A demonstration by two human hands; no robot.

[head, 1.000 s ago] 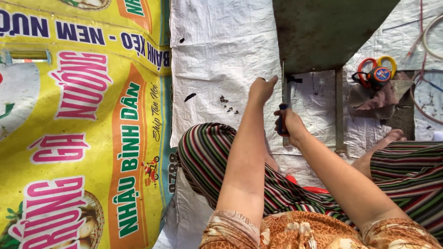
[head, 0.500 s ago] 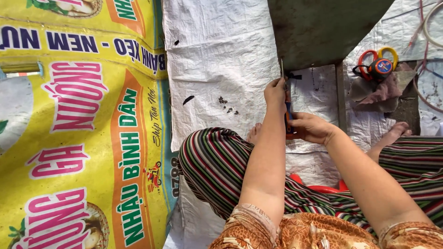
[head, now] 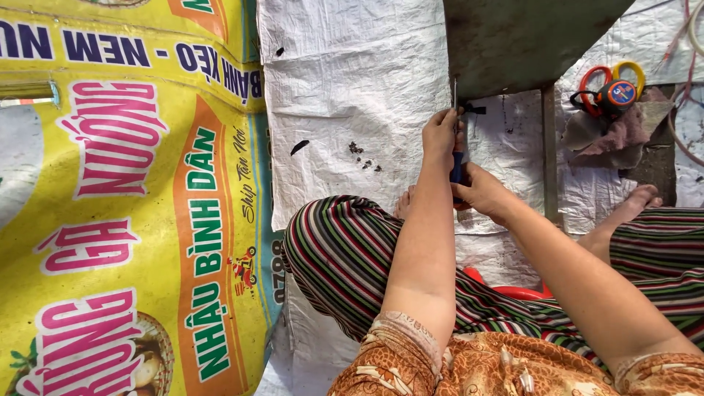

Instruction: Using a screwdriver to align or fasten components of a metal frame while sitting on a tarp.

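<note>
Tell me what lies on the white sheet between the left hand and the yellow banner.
In the head view, a small dark leaf-like scrap and a few dark crumbs lie between the left hand and the yellow banner.

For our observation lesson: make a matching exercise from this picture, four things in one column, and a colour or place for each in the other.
Things:
1. screwdriver
2. scissors
3. banner
4. trousers

Descriptions:
A. striped, on the person's legs
B. yellow, spread at far left
C. red and yellow handles, upper right
D. held between both hands at the metal sheet's edge

Pairs: 1-D, 2-C, 3-B, 4-A
</note>
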